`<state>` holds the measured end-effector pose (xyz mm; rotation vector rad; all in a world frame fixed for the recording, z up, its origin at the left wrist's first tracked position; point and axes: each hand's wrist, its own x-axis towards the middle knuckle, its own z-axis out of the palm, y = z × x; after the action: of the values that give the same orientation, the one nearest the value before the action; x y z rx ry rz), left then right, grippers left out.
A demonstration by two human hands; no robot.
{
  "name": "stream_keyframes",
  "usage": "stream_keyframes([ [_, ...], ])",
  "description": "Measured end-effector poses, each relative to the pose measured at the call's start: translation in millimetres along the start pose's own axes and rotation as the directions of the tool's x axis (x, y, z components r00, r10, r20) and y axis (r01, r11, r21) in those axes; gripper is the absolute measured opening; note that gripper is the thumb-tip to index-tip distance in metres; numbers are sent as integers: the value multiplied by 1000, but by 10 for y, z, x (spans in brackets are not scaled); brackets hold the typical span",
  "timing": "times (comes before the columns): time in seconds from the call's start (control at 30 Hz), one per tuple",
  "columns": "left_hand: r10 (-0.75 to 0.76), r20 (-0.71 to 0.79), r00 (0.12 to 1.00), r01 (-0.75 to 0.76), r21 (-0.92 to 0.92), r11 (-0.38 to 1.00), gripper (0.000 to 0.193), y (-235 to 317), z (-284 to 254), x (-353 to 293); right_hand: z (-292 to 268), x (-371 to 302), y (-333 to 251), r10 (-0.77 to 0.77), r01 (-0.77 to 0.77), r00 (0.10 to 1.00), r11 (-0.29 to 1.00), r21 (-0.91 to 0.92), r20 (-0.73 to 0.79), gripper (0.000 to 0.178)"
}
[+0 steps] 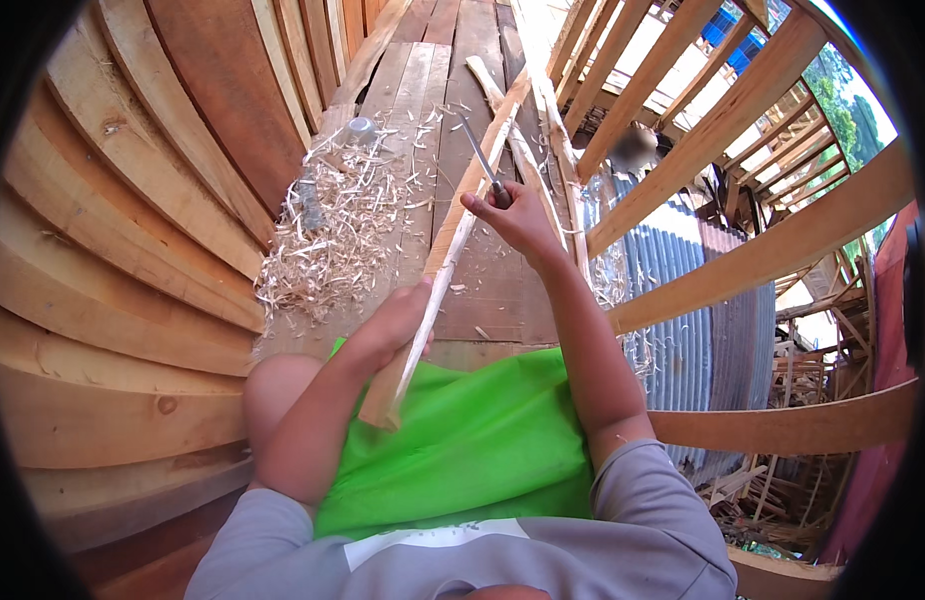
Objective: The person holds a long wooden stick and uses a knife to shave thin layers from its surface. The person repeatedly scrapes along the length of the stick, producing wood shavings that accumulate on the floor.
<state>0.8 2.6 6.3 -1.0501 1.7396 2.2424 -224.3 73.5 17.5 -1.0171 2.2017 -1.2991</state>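
A grey shirt [603, 560] has a white patch [433, 543], its dark marks unreadable; smooth green cloth [473, 430] covers the lap; the left hand [405, 318] is clamped on a squared wooden stick [455, 228] slanting outward from the lap; the right hand [523, 218], arm extended, grips a knife [501, 194], its thin blade crossing the stick; curly pale shavings [333, 265] heap leftward on the plank floor [413, 100].
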Motion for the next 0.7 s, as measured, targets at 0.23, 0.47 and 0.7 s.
stream_keyframes([
  [0.23, -85, 191, 978, 132, -250, 959, 48, 38, -122, 30, -59, -111, 103, -80, 75, 992, 996, 48, 101, 25],
  [0.47, 125, 717, 685, 518, -601, 609, 43, 34, -401, 208, 64, -357, 43, -204, 210, 898, 977, 26, 389, 28],
  [0.7, 93, 711, 697, 531, -598, 600, 44, 29, -332, 197, 327, -560, -127, 70, -17, 982, 957, -288, 174, 63],
])
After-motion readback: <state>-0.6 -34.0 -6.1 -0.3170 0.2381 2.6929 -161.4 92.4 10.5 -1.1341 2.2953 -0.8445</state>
